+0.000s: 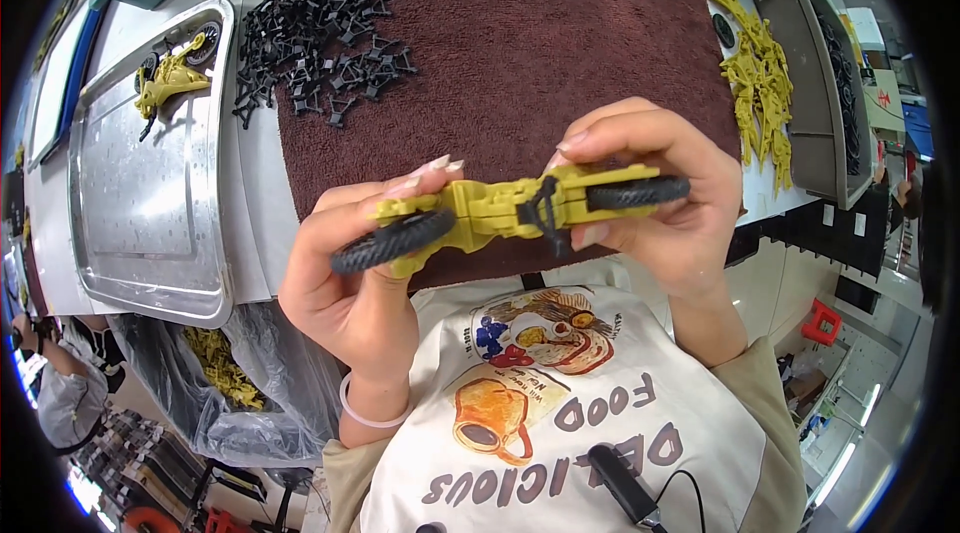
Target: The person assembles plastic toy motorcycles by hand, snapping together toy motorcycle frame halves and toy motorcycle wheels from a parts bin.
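Between my two hands, above the near edge of a dark brown towel (560,43), I hold a yellow toy motorcycle (495,211) with its underside toward me. My left hand (355,273) grips the end with one black wheel (393,240). At the other end, my right hand (665,193) pinches the yellow body beside the second black wheel (638,194). A small black plastic part (543,213) sits across the body near my right fingertips. Both hands are closed on the toy.
Small black plastic parts (320,33) are heaped at the towel's far left. On the left, a metal tray (135,213) bears another yellow toy motorcycle (175,78). Yellow parts (760,83) lie at right beside a grey bin (800,43). A plastic-lined container (290,363) holds yellow pieces below left.
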`<state>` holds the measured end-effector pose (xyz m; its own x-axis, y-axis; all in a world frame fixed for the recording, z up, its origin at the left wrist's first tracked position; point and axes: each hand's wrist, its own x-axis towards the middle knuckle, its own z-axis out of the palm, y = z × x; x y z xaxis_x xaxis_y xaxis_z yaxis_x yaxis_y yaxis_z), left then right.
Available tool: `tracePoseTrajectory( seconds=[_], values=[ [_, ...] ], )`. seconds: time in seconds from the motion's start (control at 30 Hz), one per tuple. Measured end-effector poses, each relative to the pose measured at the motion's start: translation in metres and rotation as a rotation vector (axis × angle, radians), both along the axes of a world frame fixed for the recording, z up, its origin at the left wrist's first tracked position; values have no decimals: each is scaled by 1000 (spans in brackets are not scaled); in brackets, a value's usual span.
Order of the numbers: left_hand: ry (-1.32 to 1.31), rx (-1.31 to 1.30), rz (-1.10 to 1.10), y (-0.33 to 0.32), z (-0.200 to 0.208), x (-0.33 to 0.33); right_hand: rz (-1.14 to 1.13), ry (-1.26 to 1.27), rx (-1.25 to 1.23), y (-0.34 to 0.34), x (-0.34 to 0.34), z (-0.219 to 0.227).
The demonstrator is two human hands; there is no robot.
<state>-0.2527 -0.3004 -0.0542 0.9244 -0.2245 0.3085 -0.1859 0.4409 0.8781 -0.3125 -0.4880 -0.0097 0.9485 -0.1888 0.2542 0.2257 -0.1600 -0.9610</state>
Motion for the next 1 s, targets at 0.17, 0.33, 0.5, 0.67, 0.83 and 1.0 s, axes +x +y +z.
tracePoseTrajectory(
  seconds=[0.17,0.33,0.5,0.67,0.83,1.0],
  values=[
    [138,-170,55,-1,-6,-5,46,-2,22,6,-1,2],
    [137,-124,-14,3,-15,-4,-38,21,-132,12,-3,1],
    [151,-163,-33,1,-12,-8,-71,-35,-217,11,-4,5],
    [178,-143,-19,2,-9,-9,-66,-28,-236,11,-3,7],
    [343,-143,-70,6,-5,-8,-71,-137,135,13,-1,-6],
    [-44,130,67,14,12,17,-18,-150,59,6,1,5]
  ],
)
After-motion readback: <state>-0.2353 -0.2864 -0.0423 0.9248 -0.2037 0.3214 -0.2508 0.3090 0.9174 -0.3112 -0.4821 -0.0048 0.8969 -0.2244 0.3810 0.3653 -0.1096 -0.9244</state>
